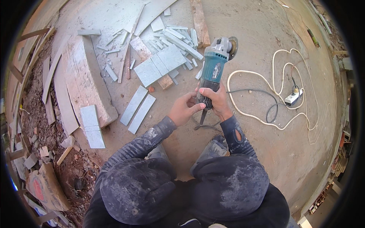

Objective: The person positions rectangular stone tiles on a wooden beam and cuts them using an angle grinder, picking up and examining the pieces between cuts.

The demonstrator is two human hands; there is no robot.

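Where the dusty knees [133,188] frame the near ground, the left hand [185,108] is half open, thumb against the handle of a teal angle grinder [213,70]; whether it grips cannot be told. The right hand [217,99] curls around the tool, held mid-scene, cutting disc [234,48] far. The step looks like readying the grinder; next probably calls for a firm two-handed hold. Farther left lie tile strips [141,114], then a scored tile [161,64].
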